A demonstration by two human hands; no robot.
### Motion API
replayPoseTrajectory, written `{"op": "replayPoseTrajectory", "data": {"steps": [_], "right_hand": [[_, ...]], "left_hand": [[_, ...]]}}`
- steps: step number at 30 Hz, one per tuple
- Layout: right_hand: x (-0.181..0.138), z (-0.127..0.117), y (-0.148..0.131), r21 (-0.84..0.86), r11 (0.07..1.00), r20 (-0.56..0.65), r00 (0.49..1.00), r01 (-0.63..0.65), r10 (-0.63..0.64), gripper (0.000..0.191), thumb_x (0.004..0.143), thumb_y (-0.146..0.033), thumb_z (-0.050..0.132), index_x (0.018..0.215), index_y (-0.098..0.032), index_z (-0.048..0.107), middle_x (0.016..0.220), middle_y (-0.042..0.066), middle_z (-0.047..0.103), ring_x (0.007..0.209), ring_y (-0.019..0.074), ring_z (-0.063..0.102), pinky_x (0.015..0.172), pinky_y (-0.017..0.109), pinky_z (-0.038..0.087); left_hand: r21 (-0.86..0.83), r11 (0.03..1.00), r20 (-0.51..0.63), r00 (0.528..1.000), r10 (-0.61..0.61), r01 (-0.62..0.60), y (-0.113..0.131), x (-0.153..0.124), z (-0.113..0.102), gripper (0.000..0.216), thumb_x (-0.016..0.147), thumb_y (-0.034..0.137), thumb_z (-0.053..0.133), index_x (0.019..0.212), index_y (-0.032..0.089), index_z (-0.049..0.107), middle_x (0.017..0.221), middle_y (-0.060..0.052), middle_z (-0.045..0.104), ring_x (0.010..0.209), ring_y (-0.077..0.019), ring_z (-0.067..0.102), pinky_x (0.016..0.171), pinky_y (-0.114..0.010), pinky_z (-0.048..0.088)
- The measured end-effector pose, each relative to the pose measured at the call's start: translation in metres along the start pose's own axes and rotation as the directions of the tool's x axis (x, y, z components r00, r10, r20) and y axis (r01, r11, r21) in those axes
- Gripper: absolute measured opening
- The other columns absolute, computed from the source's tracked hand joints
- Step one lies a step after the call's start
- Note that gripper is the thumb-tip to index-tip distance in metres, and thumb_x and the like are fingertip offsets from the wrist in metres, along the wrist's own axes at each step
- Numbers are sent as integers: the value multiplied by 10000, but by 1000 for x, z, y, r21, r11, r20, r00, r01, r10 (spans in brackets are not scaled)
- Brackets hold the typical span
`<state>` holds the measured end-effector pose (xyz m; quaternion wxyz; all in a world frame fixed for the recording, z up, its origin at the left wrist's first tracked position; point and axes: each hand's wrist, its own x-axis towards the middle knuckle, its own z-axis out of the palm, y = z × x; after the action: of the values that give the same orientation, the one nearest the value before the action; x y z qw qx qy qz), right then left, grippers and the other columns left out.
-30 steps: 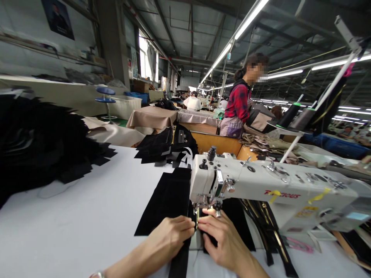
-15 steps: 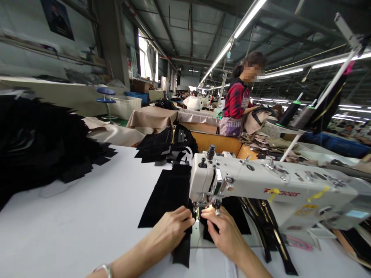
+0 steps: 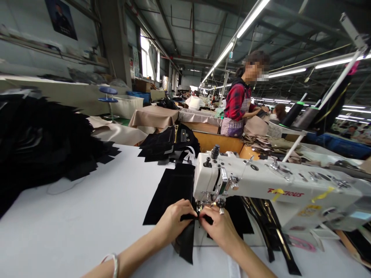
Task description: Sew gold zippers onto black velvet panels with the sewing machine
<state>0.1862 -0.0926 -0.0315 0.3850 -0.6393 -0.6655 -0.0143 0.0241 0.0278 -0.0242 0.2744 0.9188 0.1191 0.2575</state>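
A white sewing machine stands in front of me, its needle area hidden behind my fingers. Black fabric lies under and to the left of its head, with a narrow strip hanging toward me. My left hand is closed on the fabric's near edge, thumb and fingers pinched just left of the needle. Close by on the right, my right hand pinches the fabric near the presser foot. The fingertips of both hands almost meet. More black fabric shows beyond my right hand.
A tall pile of black cut pieces fills the left side. Behind the machine head lies a black stack with a zipper. Black zipper strips rest under the machine arm. Across from me a person in a checked apron handles beige fabric.
Both hands have moved a little away from me and closer together at the needle. The black strip under my left hand has shifted and now bends. My view has turned slightly left.
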Motion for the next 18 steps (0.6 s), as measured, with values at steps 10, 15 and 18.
{"op": "replayPoseTrajectory", "data": {"steps": [10, 15, 18], "right_hand": [[-5, -8, -1, 89, 996, -36, 999, 31, -28, 205, 835, -96, 542, 851, -244, 683, 849, 4, 703, 812, 180, 666, 759, 274, 515], [-9, -16, 3, 116, 993, -113, 994, 13, 0, 241, 855, -103, 469, 875, -227, 675, 846, 22, 692, 819, 175, 662, 770, 278, 518], [-8, -17, 4, 113, 994, -136, 991, 12, 3, 233, 848, -105, 470, 864, -226, 669, 843, 27, 690, 813, 182, 658, 762, 288, 518]], "left_hand": [[214, 929, 150, 950, 274, -302, 4, -4, -4, 311, 746, -75, 433, 836, 176, 593, 855, -19, 601, 792, -179, 525, 680, -265, 433], [304, 855, 246, 902, 355, -419, 10, -4, -6, 224, 915, -3, 411, 809, 172, 501, 840, -36, 576, 755, -206, 485, 692, -327, 416], [343, 832, 268, 894, 358, -436, 12, -5, -6, 206, 966, 41, 390, 848, 162, 508, 855, -49, 575, 767, -218, 488, 687, -338, 420]]}}
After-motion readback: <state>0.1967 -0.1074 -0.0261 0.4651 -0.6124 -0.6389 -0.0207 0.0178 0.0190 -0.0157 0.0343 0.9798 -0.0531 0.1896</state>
